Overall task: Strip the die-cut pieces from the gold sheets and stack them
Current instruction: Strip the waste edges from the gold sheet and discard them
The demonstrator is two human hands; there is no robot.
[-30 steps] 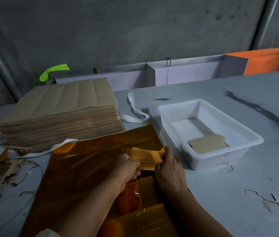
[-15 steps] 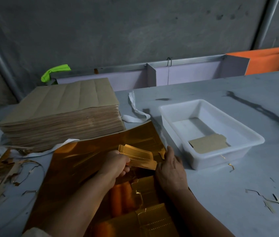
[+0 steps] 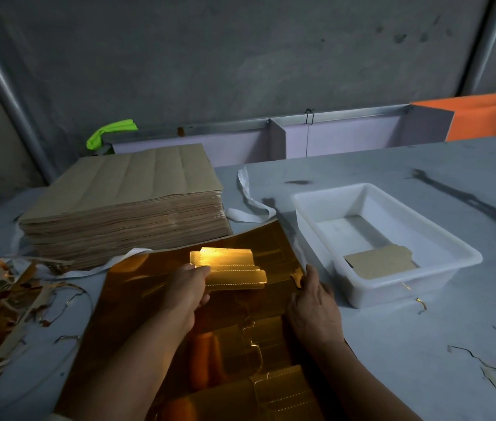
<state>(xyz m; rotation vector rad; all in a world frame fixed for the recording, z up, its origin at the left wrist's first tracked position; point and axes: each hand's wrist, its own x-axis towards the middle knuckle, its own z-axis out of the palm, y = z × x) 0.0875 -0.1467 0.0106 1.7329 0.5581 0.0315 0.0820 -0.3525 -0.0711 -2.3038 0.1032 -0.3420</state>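
Your left hand [image 3: 187,287] pinched a separated die-cut piece [image 3: 234,270] at frame centre, above the gold sheet [image 3: 137,299]. Your right hand [image 3: 313,308] lay flat, pressing the sheet's right edge. Stripping of this piece looked complete. Stacking came next: carry it right into the white tray [image 3: 465,256], aligned on the stacked piece [image 3: 380,264].

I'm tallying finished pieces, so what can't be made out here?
Head view:
- Count of flat brown card pieces in the white plastic tray: only the top one shows.
- Grip of the left hand under the shiny gold die-cut piece: the piece covers its fingers.
- Large gold sheet's near end: cut off by the bottom edge.
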